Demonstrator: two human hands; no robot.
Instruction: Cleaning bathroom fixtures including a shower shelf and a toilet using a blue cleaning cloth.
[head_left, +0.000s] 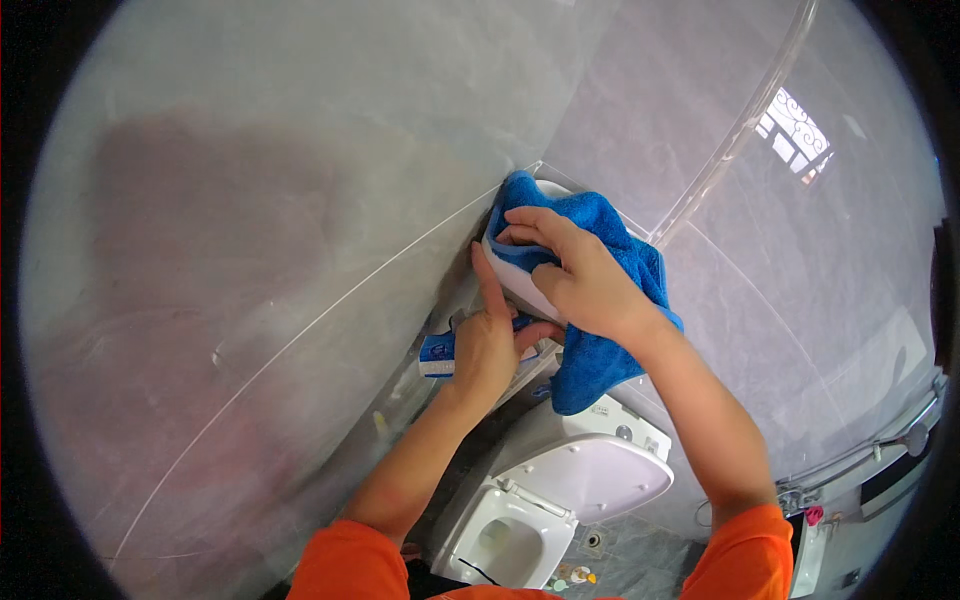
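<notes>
A blue terry towel (611, 259) drapes over a white plastic fixture (521, 286) in the corner of the tiled walls. My right hand (581, 274) holds the towel against the fixture's upper face, fingers bent over a fold near the left rim. One end of the cloth hangs down on the right. From below, my left hand (491, 337) grips the fixture, index finger along its left edge and thumb under its front; the other fingers are mostly hidden. Behind that hand, partly covered, is a blue-and-white package (437, 355) with writing on it.
Below stands a white toilet (517, 536), its lid (589, 476) raised. A clear pipe (739, 146) runs up the right wall. Far right are a shower fitting (915, 439) and a washbasin (810, 559). Small items (574, 576) lie on the floor near a drain (594, 540).
</notes>
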